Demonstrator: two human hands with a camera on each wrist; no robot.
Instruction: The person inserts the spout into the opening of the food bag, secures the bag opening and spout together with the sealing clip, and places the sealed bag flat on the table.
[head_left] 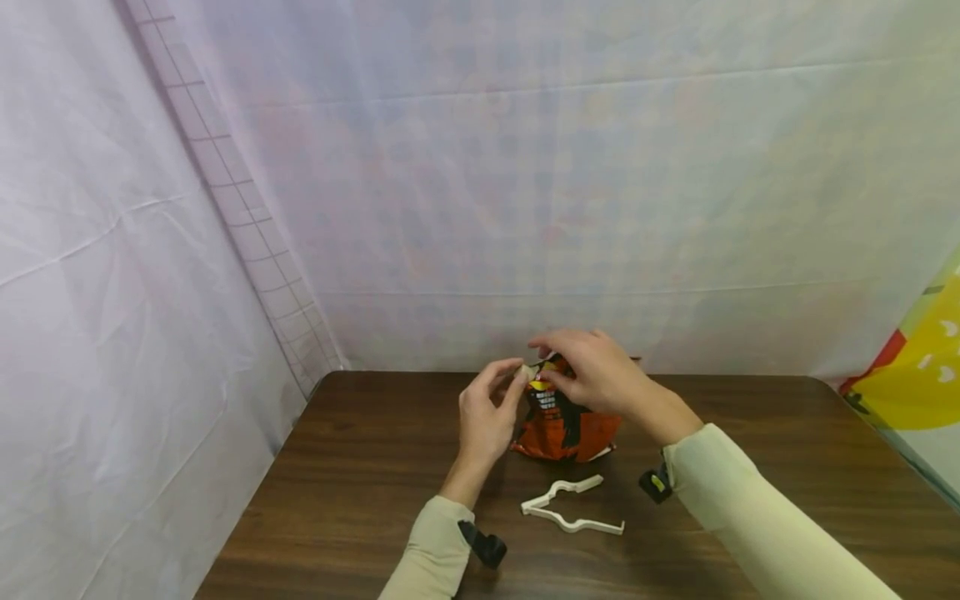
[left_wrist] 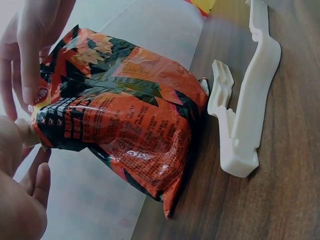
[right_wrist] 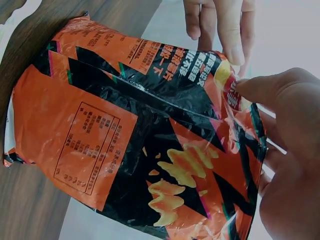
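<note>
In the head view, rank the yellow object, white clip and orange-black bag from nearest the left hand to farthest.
1. Orange-black bag, pinched by the left hand.
2. White clip, on the table in front.
3. Yellow object, far right edge.

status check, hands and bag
Left hand and right hand gripping top of glossy orange-black snack bag. V-shaped white plastic clip on brown table. Nothing seen blocking.

Glossy orange-and-black snack bag, wrinkled, fine print on panel, narrowed at left end. Left hand lower left, thumb against that end. Right hand upper left, fingers pointing down at bag's edge. White plastic clip on wood-grain bench, arms spread, just beside bag. Pale backdrop behind.
</note>
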